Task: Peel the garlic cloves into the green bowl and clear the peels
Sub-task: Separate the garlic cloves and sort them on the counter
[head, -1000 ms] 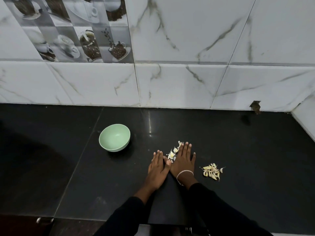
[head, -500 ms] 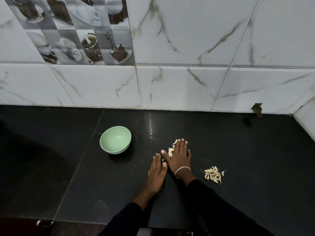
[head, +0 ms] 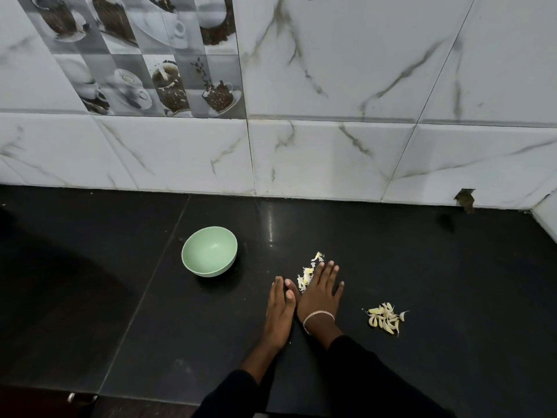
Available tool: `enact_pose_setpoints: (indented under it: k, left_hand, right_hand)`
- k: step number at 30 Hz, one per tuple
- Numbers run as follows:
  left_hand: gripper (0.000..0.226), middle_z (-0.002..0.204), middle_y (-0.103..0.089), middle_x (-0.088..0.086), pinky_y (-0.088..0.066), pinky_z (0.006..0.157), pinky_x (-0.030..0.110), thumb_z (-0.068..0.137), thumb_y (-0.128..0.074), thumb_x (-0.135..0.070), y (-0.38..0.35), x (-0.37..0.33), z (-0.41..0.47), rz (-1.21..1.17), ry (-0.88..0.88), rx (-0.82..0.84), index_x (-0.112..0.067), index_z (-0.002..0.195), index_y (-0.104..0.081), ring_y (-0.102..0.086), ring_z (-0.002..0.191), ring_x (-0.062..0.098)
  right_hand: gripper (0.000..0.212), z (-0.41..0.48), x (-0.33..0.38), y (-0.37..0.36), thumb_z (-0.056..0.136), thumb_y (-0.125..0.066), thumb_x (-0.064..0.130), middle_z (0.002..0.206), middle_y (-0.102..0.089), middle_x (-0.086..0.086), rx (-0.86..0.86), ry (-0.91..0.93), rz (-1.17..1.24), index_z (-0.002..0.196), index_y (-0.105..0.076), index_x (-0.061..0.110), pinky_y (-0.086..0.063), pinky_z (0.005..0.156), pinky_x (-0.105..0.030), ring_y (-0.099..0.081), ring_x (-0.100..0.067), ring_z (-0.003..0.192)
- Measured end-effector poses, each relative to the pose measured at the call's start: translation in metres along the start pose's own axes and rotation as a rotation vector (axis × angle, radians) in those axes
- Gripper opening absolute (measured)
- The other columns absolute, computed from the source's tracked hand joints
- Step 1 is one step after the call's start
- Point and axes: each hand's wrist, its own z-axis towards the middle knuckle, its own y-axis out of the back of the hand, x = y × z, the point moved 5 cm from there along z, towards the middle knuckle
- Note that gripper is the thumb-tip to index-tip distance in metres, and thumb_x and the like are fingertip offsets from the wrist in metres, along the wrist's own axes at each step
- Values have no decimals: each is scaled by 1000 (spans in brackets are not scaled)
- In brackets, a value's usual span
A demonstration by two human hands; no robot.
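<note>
— While I look down, most of what shows is a white marble-tiled wall (head: 331, 86) rising behind a glossy black surface (head: 452, 282).

— And your hands?

— Both lie flat on that surface, palms down, fingers straight, gripping nothing. My left hand (head: 280, 309) rests just beside my right hand (head: 321, 294). Whether the thumbs touch, I cannot tell.

— Where is the garlic?

— The green bowl (head: 211, 271) stands to the left of my hands, apart from them, and looks empty. The garlic cloves (head: 385, 319) sit in a small heap on the surface to my right, near my wrist but not touching it. The peels (head: 305, 276), pale papery scraps, run along the thumb-side edge of my right hand and on past its fingertips.

— What has changed in the last second?

— Almost nothing. Both hands are flat much where they were, the peels have hardly shifted, and the bowl and the heap of cloves have stayed put.

— What does that mean for the job?

— I judge I am gathering the peels between my hands, ready to clear them. No clove appears to have reached the bowl, so that part looks undone.
</note>
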Motion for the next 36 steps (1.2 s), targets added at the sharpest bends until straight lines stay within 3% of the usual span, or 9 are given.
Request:
enact_pose_setpoints:
  k: [6, 9, 12, 15, 19, 21, 24, 32, 36]
  left_hand:
    - [64, 167, -9, -7, -8, 126, 31, 105, -29, -48, 2, 2, 1, -25, 2, 8, -20, 160, -13, -5, 154, 5]
    - [63, 167, -12, -6, -9, 124, 24, 105, -29, -45, 6, 4, 2, -54, 0, -4, -18, 160, -16, -8, 153, 5]
    - [65, 165, -19, -5, -11, 120, 18, 101, -28, -48, 7, 2, 2, -100, 7, -32, -17, 158, -21, -14, 152, 4]
    - [57, 164, -22, -5, -12, 115, 11, 106, -28, -39, 8, 1, 3, -108, 11, -52, -16, 158, -25, -18, 149, 2]
    - [57, 163, -23, -6, -13, 101, -6, 106, -26, -40, 11, 1, 3, -106, 11, -56, -16, 158, -25, -21, 144, -2]
    - [59, 163, -23, -6, -13, 106, -1, 105, -25, -42, 11, 1, 4, -113, 11, -60, -16, 158, -25, -20, 144, -2]
    - [56, 163, -24, -4, -13, 114, 12, 107, -26, -39, 10, 2, 4, -123, 9, -60, -14, 157, -26, -21, 146, 1]
    - [53, 161, -29, -4, -16, 116, 15, 108, -29, -36, 13, 2, 2, -144, 3, -68, -14, 156, -30, -25, 146, 4]
    - [60, 159, -31, -6, -17, 115, 14, 103, -28, -45, 15, 0, 1, -162, -6, -68, -16, 155, -32, -26, 147, 4]
  right_hand:
    - [101, 25, 18, 11, 90, -19, 81, 168, 8, -11, 55, 19, 111, 160, 2, 12, -2, 121, -55, 12, -27, 155]
    - [79, 26, 12, 31, 99, -42, 60, 165, -19, -9, 66, 61, 518, 159, -20, 14, -17, 123, -48, -15, -25, 153]
    - [45, -2, -14, 47, 92, -61, 50, 101, -69, -6, 98, 3, 953, 112, -70, 11, -57, 82, -40, -67, -20, 91]
    - [53, -39, -41, 43, 95, -60, 47, 67, -68, -17, 336, -250, 1115, 81, -69, -4, -49, 48, -28, -62, -25, 53]
    - [66, -66, -50, 38, 102, -46, 47, 81, -72, -31, 721, -423, 1029, 93, -68, -15, -55, 53, -31, -71, -37, 63]
    - [70, -59, -43, 37, 101, -43, 49, 87, -72, -32, 807, -441, 1008, 103, -66, -17, -59, 62, -35, -74, -39, 73]
    - [66, -33, -23, 37, 100, -45, 48, 90, -72, -32, 829, -435, 1041, 104, -65, -15, -60, 67, -37, -74, -40, 78]
    - [44, 25, 11, 46, 99, -56, 36, 95, -74, -26, 677, -273, 1188, 99, -68, -7, -60, 74, -35, -74, -34, 83]
    - [52, 18, -17, 51, 99, -54, 44, 81, -74, -24, 702, -283, 1070, 91, -70, -6, -58, 63, -31, -73, -33, 70]
